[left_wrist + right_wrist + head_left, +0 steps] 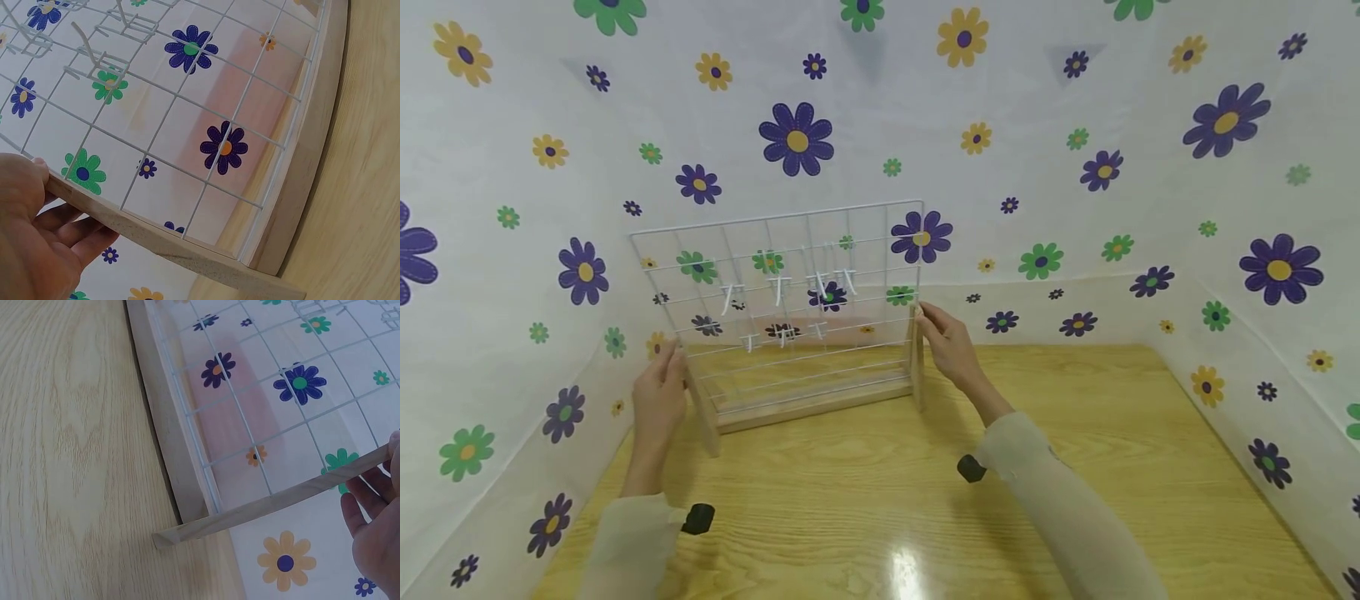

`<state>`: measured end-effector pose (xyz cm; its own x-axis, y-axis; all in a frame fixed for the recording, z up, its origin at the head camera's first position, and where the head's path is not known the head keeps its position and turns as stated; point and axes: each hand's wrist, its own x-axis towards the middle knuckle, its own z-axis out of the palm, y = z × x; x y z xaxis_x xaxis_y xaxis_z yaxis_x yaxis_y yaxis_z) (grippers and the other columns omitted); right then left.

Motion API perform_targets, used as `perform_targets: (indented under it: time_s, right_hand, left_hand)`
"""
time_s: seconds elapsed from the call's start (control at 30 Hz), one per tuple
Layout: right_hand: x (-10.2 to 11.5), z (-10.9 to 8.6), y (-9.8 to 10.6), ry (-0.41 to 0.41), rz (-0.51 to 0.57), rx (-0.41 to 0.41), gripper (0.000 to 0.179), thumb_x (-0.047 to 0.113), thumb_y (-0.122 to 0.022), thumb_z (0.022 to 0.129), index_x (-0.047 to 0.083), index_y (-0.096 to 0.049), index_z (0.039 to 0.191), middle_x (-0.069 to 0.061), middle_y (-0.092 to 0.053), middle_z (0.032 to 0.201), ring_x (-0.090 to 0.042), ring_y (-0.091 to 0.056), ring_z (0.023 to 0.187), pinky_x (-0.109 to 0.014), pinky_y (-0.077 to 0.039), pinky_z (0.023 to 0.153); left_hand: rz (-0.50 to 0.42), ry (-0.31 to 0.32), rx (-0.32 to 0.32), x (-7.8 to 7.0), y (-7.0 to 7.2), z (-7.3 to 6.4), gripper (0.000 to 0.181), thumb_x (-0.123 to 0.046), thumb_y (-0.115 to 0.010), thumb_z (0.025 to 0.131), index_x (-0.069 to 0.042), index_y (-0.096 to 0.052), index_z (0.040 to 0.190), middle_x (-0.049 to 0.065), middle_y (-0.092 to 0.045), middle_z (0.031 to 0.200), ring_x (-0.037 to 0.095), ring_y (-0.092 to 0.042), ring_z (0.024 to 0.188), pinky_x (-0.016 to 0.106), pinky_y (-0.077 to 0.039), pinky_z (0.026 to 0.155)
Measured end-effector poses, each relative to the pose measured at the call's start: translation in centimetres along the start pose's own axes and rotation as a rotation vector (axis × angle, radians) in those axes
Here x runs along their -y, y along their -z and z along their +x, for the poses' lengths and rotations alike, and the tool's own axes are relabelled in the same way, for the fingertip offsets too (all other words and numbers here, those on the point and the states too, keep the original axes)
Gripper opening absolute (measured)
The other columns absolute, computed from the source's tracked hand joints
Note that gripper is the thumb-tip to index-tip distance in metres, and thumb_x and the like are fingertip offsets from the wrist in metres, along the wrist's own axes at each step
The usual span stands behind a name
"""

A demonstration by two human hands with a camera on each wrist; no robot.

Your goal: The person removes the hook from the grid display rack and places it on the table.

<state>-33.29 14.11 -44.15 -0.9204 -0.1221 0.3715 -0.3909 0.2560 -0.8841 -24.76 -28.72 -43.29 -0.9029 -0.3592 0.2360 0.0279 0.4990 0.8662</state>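
Note:
A white wire grid rack (775,218) stands on a wooden frame with a bottom bar (820,407), turned slightly on the table. Several white wire hooks (779,289) hang on its middle rows. My left hand (658,396) grips the left wooden side post (702,408) near its upper end; in the left wrist view, the fingers curl behind the post (175,247). At the other end, my right hand (953,343) pinches the top of the right side post (917,358). The right wrist view cuts off part of that hand (378,525).
The wood-grain table (850,500) spreads in front of the rack and to its right. White sheeting (880,100) printed with flowers rises behind and on both sides. Black knobs (699,518) show beside both sleeves.

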Motion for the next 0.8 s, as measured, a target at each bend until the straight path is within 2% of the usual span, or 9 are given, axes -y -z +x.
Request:
perform_targets:
  time_s: [0.07,0.13,0.27,0.4,0.5,0.53,0.63,0.7,0.8]
  right_hand:
    - [-0.1,-0.1,0.4,-0.001,-0.005,-0.004,0.044,0.019,-0.049,0.112,-0.006,-0.049,0.149,-0.023,-0.055,0.147,-0.037,-0.052,0.137,-0.046,-0.044,0.117]
    - [0.0,-0.4,0.8,-0.004,-0.008,-0.004,0.045,0.019,-0.049,0.112,-0.006,-0.047,0.15,-0.024,-0.054,0.148,-0.038,-0.051,0.138,-0.046,-0.043,0.118]
    - [0.2,-1.0,1.7,-0.012,-0.015,-0.004,0.047,0.019,-0.048,0.112,-0.006,-0.045,0.152,-0.025,-0.051,0.15,-0.039,-0.049,0.139,-0.047,-0.042,0.118]
    - [2.3,-2.2,2.7,-0.007,-0.022,0.0,0.044,0.012,-0.047,0.112,-0.011,-0.044,0.15,-0.03,-0.05,0.148,-0.043,-0.049,0.138,-0.05,-0.042,0.117]
    - [4.2,-2.9,3.4,-0.001,-0.027,0.005,0.042,0.006,-0.046,0.111,-0.016,-0.043,0.147,-0.034,-0.05,0.146,-0.047,-0.047,0.138,-0.053,-0.04,0.118]
    - [4.4,-3.0,3.6,0.002,-0.035,0.006,0.042,0.006,-0.045,0.111,-0.016,-0.043,0.147,-0.034,-0.05,0.146,-0.047,-0.048,0.137,-0.053,-0.04,0.118]
    - [4.6,-3.2,4.1,-0.006,-0.055,-0.009,0.042,0.006,-0.045,0.111,-0.016,-0.043,0.147,-0.034,-0.05,0.146,-0.047,-0.048,0.137,-0.054,-0.041,0.117]
    - [4.5,-3.4,4.5,-0.015,-0.075,-0.018,0.043,0.007,-0.045,0.111,-0.015,-0.043,0.148,-0.033,-0.05,0.146,-0.047,-0.049,0.136,-0.054,-0.042,0.117]
    - [3.7,-3.3,5.0,-0.023,-0.089,-0.032,0.043,0.007,-0.045,0.111,-0.014,-0.042,0.149,-0.033,-0.05,0.147,-0.047,-0.05,0.135,-0.055,-0.043,0.115]
  left_hand:
    - [0.005,-0.008,0.002,-0.3,-0.3,-0.1,0.057,-0.047,-0.037,0.111,-0.015,-0.044,0.157,0.026,-0.055,0.145,0.042,-0.063,0.118,0.039,-0.06,0.097]
    - [0.016,-0.023,0.008,-0.4,-0.6,-0.1,0.057,-0.047,-0.037,0.112,-0.014,-0.044,0.157,0.026,-0.056,0.145,0.042,-0.063,0.117,0.028,-0.06,0.091]
    - [0.035,-0.06,0.016,-0.5,-1.4,-0.2,0.056,-0.044,-0.037,0.112,-0.01,-0.045,0.156,0.025,-0.055,0.146,0.04,-0.063,0.117,0.007,-0.048,0.077]
    - [-0.003,-0.099,0.027,-0.6,-2.3,0.0,0.055,-0.042,-0.039,0.112,-0.008,-0.048,0.154,0.026,-0.057,0.144,0.04,-0.063,0.118,0.01,-0.055,0.082]
    - [-0.021,-0.129,0.015,-0.8,-3.0,0.2,0.052,-0.038,-0.041,0.113,-0.005,-0.051,0.152,0.027,-0.063,0.131,0.037,-0.064,0.109,0.01,-0.055,0.08]
    - [-0.018,-0.139,0.011,-0.9,-3.2,0.3,0.051,-0.037,-0.042,0.113,-0.005,-0.052,0.151,0.026,-0.064,0.125,0.035,-0.063,0.105,0.006,-0.05,0.075]
    - [-0.002,-0.138,0.018,-1.2,-3.8,0.4,0.051,-0.038,-0.042,0.113,-0.005,-0.052,0.151,0.025,-0.065,0.118,0.032,-0.063,0.102,0.012,-0.054,0.077]
    - [-0.003,-0.123,0.034,-1.4,-4.1,0.4,0.052,-0.04,-0.041,0.112,-0.007,-0.051,0.152,0.025,-0.065,0.121,0.033,-0.063,0.106,0.022,-0.059,0.084]
    - [-0.004,-0.107,0.046,-1.8,-4.6,0.3,0.054,-0.043,-0.041,0.112,-0.01,-0.05,0.153,0.025,-0.065,0.123,0.034,-0.063,0.108,0.036,-0.059,0.09]
